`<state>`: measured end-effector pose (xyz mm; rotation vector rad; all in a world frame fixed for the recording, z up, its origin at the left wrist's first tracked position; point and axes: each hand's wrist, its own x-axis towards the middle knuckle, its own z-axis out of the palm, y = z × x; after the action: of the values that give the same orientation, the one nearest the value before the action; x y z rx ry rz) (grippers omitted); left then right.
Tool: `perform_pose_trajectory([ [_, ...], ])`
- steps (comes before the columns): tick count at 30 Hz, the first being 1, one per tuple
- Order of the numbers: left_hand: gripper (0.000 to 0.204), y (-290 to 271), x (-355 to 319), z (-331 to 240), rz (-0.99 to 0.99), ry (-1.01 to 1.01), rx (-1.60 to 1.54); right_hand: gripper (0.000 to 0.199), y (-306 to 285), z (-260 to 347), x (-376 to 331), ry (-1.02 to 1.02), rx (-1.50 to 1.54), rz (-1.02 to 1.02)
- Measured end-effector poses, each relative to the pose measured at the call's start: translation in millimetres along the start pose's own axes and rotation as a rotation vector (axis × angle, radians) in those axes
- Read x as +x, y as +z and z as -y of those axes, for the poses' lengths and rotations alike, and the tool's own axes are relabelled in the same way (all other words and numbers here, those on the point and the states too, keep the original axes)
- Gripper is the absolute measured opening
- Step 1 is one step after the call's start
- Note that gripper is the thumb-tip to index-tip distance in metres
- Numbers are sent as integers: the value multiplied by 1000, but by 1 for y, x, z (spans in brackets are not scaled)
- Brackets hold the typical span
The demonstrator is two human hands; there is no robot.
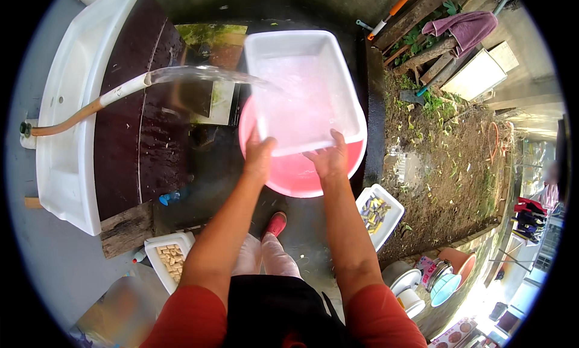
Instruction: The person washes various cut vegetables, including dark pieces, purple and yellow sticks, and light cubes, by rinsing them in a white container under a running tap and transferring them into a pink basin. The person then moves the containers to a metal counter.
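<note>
Water [205, 74] arcs from a white hose end [123, 89] at about ten o'clock and lands in the white rectangular tub [301, 88], which sits high in the frame near twelve o'clock. Both hands hold this tub by its near rim. The left hand [259, 156] clasps the rim's left part, fingers closed over the edge with the thumb on top. The right hand [329, 161] grips the rim's right part in the same way, fingers wrapped under and thumb lying on the inside wall. The tub is tilted slightly and rests over a round pink basin [295, 179], whose rim shows below and to both sides of it; whether the two touch cannot be told.

At nine o'clock a white sink [66, 161] lies beside a dark wooden board [129, 149]. A small white tray with pale pieces [169, 260] lies on the wet floor at seven o'clock, beside the left forearm. Another white tray with yellow and purple pieces [377, 214] lies at four o'clock, just beside the right forearm. A red shoe [276, 223] shows between the forearms. Bowls and pots [434, 278] cluster at five o'clock, well apart from the hands.
</note>
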<state>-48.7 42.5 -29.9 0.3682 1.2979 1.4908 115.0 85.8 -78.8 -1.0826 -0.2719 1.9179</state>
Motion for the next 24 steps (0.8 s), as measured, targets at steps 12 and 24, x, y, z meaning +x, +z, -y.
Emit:
perform_pose_trajectory([
  [12, 37, -113, -79, -176, 183, 447, 679, 88, 31, 12, -34, -600, -540, -449],
  [24, 55, -470, 47, -477, -1162, 615, 2592, 102, 64, 107, -78, -814, -1593, -1091],
])
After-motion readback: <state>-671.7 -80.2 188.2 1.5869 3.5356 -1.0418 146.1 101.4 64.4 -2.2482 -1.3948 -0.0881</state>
